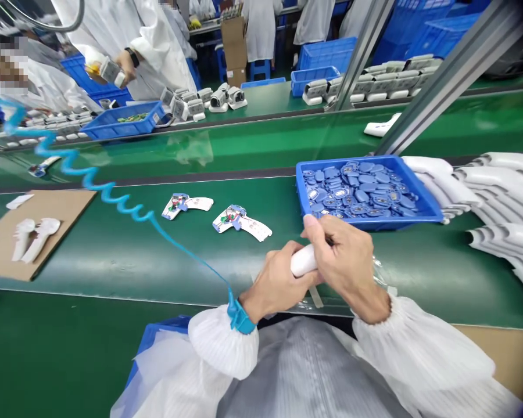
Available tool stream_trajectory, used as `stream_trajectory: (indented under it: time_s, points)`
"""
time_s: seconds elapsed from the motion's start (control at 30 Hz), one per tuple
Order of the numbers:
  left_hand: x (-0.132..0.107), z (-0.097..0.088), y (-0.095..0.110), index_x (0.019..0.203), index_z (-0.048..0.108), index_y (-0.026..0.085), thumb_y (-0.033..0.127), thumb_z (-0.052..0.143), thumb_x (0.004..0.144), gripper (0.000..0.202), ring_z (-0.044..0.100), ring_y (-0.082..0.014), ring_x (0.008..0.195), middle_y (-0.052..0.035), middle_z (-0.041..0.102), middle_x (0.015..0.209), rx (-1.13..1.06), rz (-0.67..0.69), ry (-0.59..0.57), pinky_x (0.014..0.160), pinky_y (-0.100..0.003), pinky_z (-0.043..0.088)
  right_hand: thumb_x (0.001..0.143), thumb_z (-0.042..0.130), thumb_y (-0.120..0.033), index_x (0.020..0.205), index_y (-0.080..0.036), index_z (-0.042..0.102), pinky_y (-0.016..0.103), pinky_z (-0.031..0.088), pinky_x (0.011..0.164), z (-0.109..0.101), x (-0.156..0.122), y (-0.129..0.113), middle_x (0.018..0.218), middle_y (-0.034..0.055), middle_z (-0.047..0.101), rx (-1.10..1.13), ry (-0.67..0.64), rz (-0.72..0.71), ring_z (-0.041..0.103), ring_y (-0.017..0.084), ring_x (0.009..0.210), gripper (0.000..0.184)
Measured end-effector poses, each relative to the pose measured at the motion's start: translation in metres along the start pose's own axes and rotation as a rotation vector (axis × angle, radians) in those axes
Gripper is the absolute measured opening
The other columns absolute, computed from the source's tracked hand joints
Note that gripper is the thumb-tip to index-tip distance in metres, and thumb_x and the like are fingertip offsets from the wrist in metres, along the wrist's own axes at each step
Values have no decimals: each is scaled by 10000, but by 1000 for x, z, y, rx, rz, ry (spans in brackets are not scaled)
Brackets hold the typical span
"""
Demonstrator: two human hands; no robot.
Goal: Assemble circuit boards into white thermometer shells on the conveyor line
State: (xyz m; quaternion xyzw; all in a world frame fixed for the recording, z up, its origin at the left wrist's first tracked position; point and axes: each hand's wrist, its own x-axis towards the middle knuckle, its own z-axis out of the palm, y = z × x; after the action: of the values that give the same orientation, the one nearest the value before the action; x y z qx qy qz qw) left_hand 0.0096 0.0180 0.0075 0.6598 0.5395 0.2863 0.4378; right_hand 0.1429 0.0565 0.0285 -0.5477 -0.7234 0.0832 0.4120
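Both of my hands are closed on one white plastic housing [304,260] above the front of the green bench. My left hand [281,281] wraps round it from the left, with a blue wrist strap [240,316] at the cuff. From the right, my right hand [346,258] grips its other end, thumb on top; much of the housing is hidden by the fingers. Just beyond stands a blue tray [418,217] heaped with blue plastic parts [361,188]. Two open white housing halves with wires and blue parts, one nearer [255,227] and one farther [199,203], lie to the left.
White shells [505,180] are stacked at the right. A cardboard sheet [0,249] with two white shell pieces lies at the left. The coiled blue cord [113,194] runs to my left wrist. A metal post [436,75] slants across the right. Co-workers stand beyond the conveyor [261,139].
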Motion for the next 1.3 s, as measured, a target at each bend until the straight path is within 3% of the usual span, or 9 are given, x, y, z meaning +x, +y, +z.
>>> stream_trajectory:
  time_s: [0.13,0.23,0.33,0.43,0.57,0.73,0.97,1.1,1.3]
  points:
    - [2,14,-2,1060,570,156,299,625,859,252,704,-258,758,-114,731,924,282,42,53,649,-336,468,1029,485,-387,505,-199,549,304,286,537,11,-6,0,504,2,559,-47,15,15,501,111,500,561]
    - [-3,17,0,1057,556,153,328,616,872,262,698,-267,716,-98,726,861,327,38,58,623,-343,438,1032,467,-361,508,-198,562,290,322,551,3,-5,3,500,-2,562,11,-27,-35,509,106,493,556]
    - [-15,-3,4,987,561,193,444,605,937,260,655,-217,666,-27,696,782,256,-11,33,591,-314,403,1034,490,-411,579,-206,644,283,363,563,-19,17,21,551,-13,626,64,-215,-30,557,114,515,522]
    - [-27,-34,4,973,598,215,421,654,937,216,647,-190,735,3,695,840,291,-36,59,659,-304,445,1014,553,-369,841,-199,763,294,421,652,-28,59,55,818,29,763,-126,-299,-48,667,168,702,321]
    - [-24,-50,2,1209,574,189,228,715,893,348,653,-251,1009,-63,701,1138,596,128,162,849,-380,491,893,691,-162,1065,-134,751,309,442,791,-1,108,94,1079,122,754,-290,-388,-182,666,227,938,184]
    - [-6,-34,5,988,632,166,213,706,897,127,636,-320,970,-96,700,1012,957,201,19,807,-451,478,816,732,-69,807,-136,735,299,432,767,21,123,102,878,100,756,-267,-481,-264,644,219,860,67]
    - [-6,-45,6,1169,531,210,329,557,995,213,624,-195,838,-23,677,989,176,-77,194,732,-321,452,991,579,-231,1070,-184,707,278,493,672,-25,80,71,886,24,773,-109,-297,-180,684,157,692,158]
    - [10,-36,12,1051,610,183,537,495,1019,373,610,-167,780,-23,678,886,-186,-145,132,691,-284,445,963,629,-217,1040,-228,745,273,575,749,-31,37,38,977,-3,801,158,-154,-72,754,162,793,140]
    - [15,-26,16,1037,650,161,559,521,1006,419,579,-144,727,-21,682,842,-256,-148,18,649,-264,416,924,693,-206,926,-285,777,369,656,817,-32,13,25,1039,1,799,344,-224,96,776,236,925,115]
